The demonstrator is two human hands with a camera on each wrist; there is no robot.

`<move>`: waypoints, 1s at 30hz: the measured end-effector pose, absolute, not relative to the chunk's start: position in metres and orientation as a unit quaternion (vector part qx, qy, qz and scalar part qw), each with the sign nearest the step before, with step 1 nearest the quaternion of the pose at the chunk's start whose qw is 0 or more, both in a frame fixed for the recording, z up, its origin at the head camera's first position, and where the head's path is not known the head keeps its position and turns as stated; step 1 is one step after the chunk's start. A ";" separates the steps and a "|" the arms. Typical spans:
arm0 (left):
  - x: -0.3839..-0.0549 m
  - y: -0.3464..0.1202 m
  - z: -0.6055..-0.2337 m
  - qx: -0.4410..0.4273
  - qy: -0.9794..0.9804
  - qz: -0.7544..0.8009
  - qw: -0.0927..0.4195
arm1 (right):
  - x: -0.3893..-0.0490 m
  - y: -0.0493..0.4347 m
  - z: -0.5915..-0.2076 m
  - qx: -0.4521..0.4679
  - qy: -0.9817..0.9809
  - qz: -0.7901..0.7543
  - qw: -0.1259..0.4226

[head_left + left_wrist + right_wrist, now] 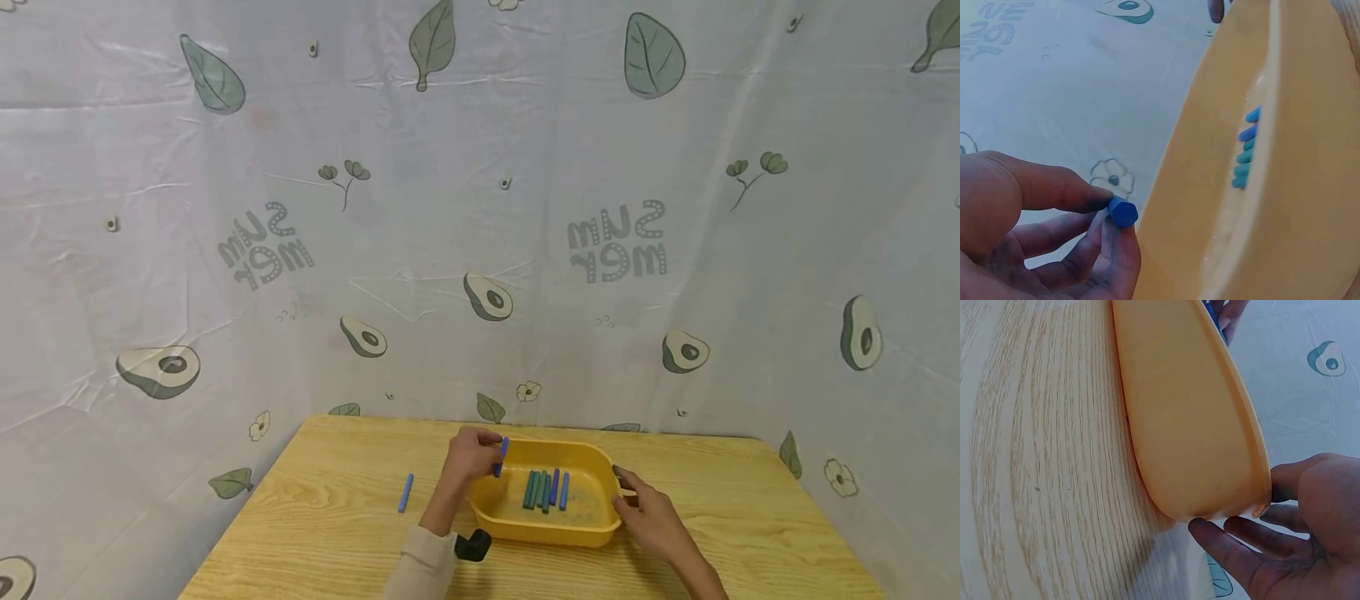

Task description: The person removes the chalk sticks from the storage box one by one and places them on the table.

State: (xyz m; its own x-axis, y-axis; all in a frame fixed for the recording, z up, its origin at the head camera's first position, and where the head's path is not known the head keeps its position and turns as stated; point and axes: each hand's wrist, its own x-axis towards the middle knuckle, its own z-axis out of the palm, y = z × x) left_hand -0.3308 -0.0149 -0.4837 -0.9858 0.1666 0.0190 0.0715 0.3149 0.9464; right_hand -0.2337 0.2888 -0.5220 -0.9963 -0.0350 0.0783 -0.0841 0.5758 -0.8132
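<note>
A yellow plastic basin (540,533) stands on the table. Above its left side, my left hand (472,454) pinches a blue crayon (1124,212) between thumb and fingers; the crayon's six-sided end faces the left wrist camera. Inside the basin lie several green crayons (536,490) side by side, then a purple crayon (555,487) and a blue one (565,492) to their right. My right hand (648,512) holds the basin's right end, its fingers (1222,547) against the wall and rim.
Left of my left forearm, a lighter blue crayon (406,493) lies on the wooden table (337,550). A printed curtain (420,208) with avocados and leaves hangs behind and at both sides. A black band piece (472,546) sits at my left wrist.
</note>
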 end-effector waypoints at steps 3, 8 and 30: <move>-0.331 -0.022 -0.480 0.075 0.815 0.574 0.031 | -0.234 0.289 -0.521 0.032 -0.888 0.459 0.028; -0.332 -0.035 -0.478 0.072 0.818 0.571 0.020 | -0.233 0.289 -0.521 0.033 -0.888 0.458 0.030; -0.328 -0.104 -0.484 0.027 0.801 0.598 0.016 | -0.232 0.289 -0.525 0.035 -0.890 0.454 0.034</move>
State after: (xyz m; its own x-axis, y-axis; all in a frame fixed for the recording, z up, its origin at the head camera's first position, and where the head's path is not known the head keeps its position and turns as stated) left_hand -0.3276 -0.1036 -0.4838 -0.9980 0.0624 0.0077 0.0251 0.2827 0.9589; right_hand -0.2323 0.2894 -0.5246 -0.9952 -0.0320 0.0928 -0.0939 0.5855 -0.8052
